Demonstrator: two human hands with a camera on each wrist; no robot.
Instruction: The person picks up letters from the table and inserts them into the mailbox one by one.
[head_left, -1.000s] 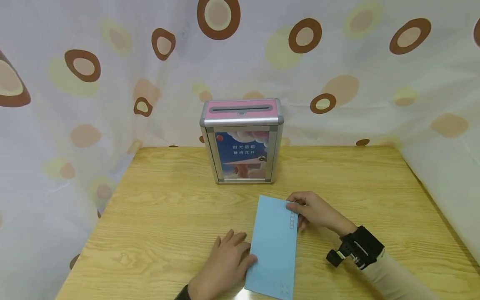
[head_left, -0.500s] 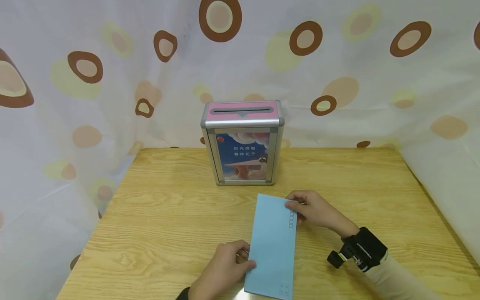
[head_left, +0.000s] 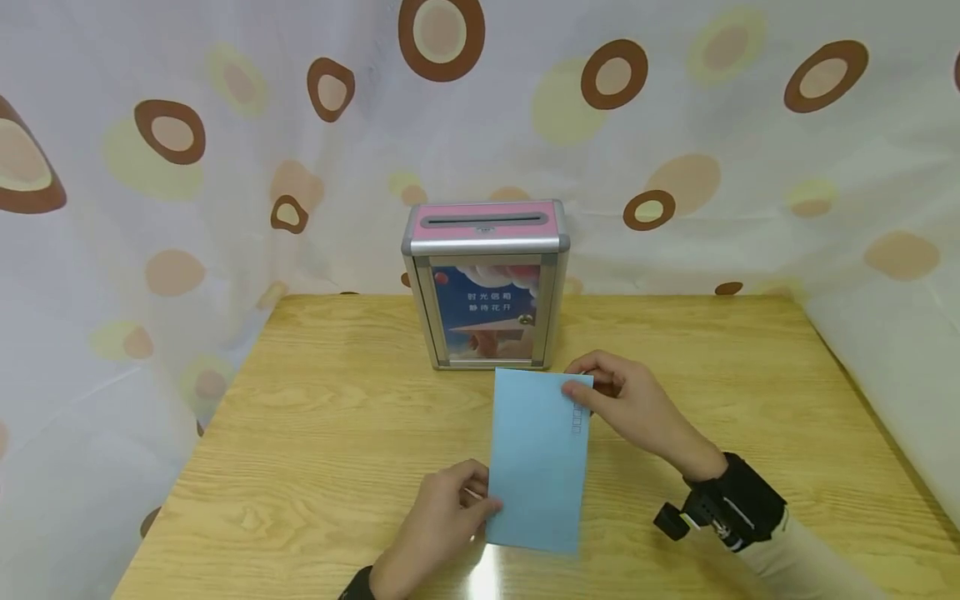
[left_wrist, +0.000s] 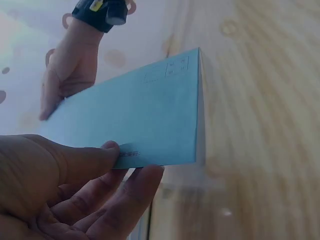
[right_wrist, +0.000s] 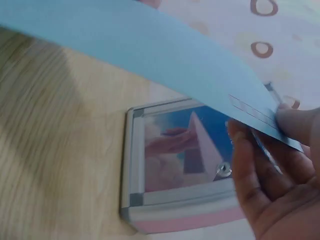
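A light blue envelope (head_left: 536, 467) is held up over the table between both hands, its far end tilted upward. My left hand (head_left: 446, 508) pinches its left long edge near the lower end, thumb on the front face; the left wrist view shows the fingers behind the envelope (left_wrist: 150, 110). At the upper right corner my right hand (head_left: 633, 400) pinches it, thumb beside a row of small printed boxes. Just beyond stands a letter box (head_left: 487, 308) with a silver frame, a pink top with a narrow slot (head_left: 483, 220), and a picture door with a lock.
The light wood table (head_left: 337, 417) runs back to a white curtain (head_left: 480, 125) patterned with brown and yellow shapes. The letter box stands near the table's back edge. Black wrist cameras (head_left: 735, 500) are strapped on the wrists.
The left hand has gone from lying loosely beside the envelope to pinching its edge. Both hands have raised the envelope off its earlier place, a little left and toward the letter box.
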